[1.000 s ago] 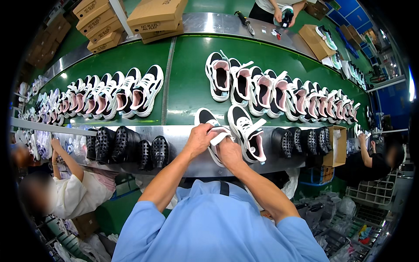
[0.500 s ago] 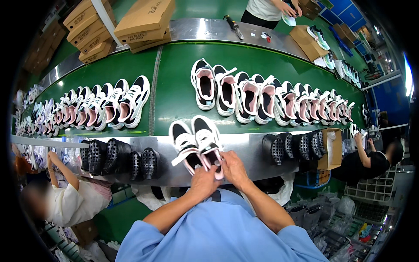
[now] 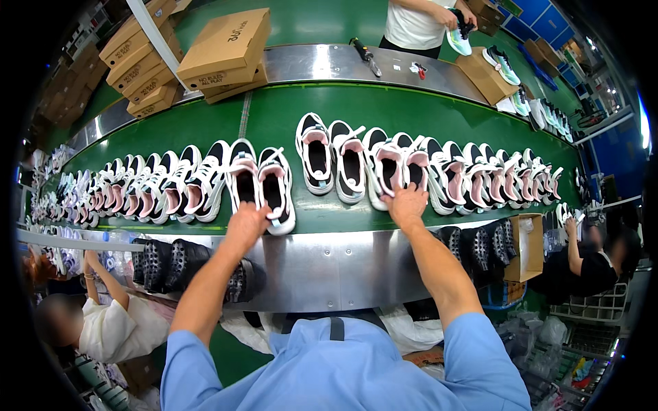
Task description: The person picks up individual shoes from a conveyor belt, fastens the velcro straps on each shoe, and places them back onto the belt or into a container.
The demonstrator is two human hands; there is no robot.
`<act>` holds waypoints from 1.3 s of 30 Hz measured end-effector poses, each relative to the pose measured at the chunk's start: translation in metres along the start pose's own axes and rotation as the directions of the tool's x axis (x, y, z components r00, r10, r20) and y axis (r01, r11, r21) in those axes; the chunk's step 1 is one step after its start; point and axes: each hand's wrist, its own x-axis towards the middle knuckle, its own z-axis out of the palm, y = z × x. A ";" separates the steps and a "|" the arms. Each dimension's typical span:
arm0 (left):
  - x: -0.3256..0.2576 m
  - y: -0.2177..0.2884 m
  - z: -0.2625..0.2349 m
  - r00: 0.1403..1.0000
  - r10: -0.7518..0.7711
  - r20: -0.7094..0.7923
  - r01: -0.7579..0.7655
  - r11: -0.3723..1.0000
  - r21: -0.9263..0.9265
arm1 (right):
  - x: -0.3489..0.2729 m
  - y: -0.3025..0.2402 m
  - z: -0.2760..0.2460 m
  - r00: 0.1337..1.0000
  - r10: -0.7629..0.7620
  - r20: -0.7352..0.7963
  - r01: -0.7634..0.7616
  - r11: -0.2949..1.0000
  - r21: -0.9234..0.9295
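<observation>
On the green belt, at the right end of the left-hand row, stands a pair of white, black and pink sneakers (image 3: 274,186). My left hand (image 3: 248,225) is closed at their heels, its fingertips partly hidden. My right hand (image 3: 409,205) reaches forward to another pair of sneakers (image 3: 389,168), with its fingers bent over the heel collars. Two more sneakers (image 3: 317,154) stand between my hands, toes pointing away and untouched. Both rows hold several similar sneakers.
A steel ledge (image 3: 329,267) runs along my side of the green belt (image 3: 274,120). Black studded shoe-shaped forms (image 3: 185,264) stand on it, with an open carton (image 3: 526,246) at right. Shoe boxes (image 3: 226,51) are stacked across the belt. Co-workers stand left, right and opposite.
The sneakers both hands held before me are now on the belt at the left row's end. My hands have parted, the right moving to another pair. The belt's seam has shifted.
</observation>
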 end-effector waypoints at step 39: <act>0.013 0.189 0.018 0.989 0.124 -0.082 -0.130 0.989 -0.067 | -0.225 0.187 -0.077 0.734 0.557 -0.390 -0.279 0.770 0.574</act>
